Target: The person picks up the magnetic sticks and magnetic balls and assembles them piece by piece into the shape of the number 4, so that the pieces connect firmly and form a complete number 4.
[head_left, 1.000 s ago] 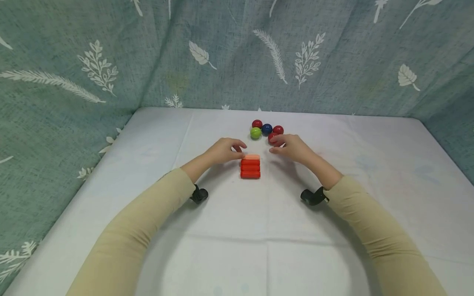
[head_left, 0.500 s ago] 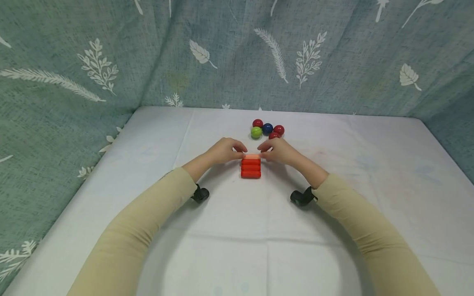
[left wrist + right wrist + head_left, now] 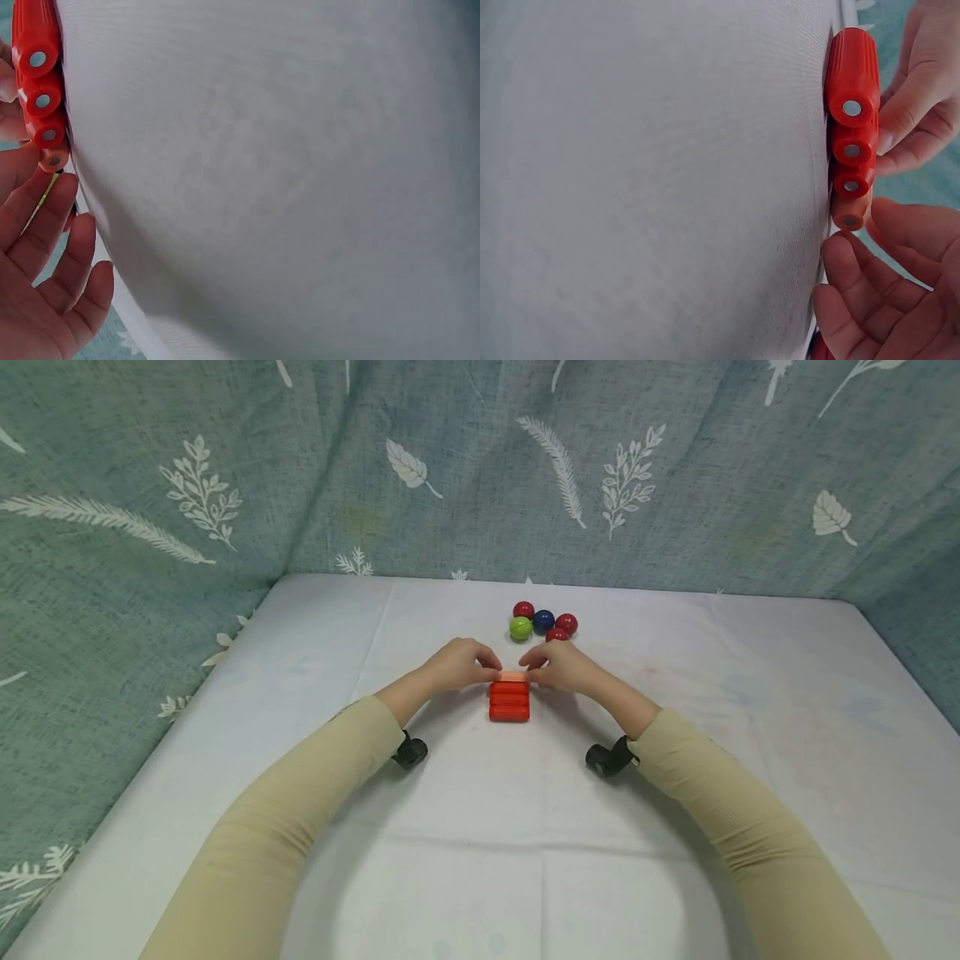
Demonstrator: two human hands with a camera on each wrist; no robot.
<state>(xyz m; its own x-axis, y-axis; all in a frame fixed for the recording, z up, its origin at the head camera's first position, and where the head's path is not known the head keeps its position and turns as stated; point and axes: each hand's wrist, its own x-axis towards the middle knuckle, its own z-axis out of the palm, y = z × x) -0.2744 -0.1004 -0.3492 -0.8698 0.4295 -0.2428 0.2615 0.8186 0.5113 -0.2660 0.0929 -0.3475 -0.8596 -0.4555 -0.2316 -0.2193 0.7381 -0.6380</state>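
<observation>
Three red magnetic rods (image 3: 509,702) with metal discs in their ends lie side by side on the white tablecloth. Against their far side lies an orange magnetic rod (image 3: 513,677), its end visible in the right wrist view (image 3: 850,215). My left hand (image 3: 456,666) pinches the orange rod's left end between thumb and fingers; the left wrist view shows this hand (image 3: 45,270) with its outer fingers loosely bent. On the opposite end, my right hand (image 3: 567,668) pinches the same rod. The exact contact of the fingertips is partly hidden.
Just beyond the hands sit several balls: a green ball (image 3: 521,628), a blue ball (image 3: 543,622) and red balls (image 3: 567,624). A leaf-patterned curtain (image 3: 480,485) hangs behind the tablecloth (image 3: 480,877). Each wrist carries a black camera (image 3: 410,751).
My right hand has moved left from beside the nearest red ball to the orange rod's right end. My left hand has stayed at the left end. The rods have hardly shifted.
</observation>
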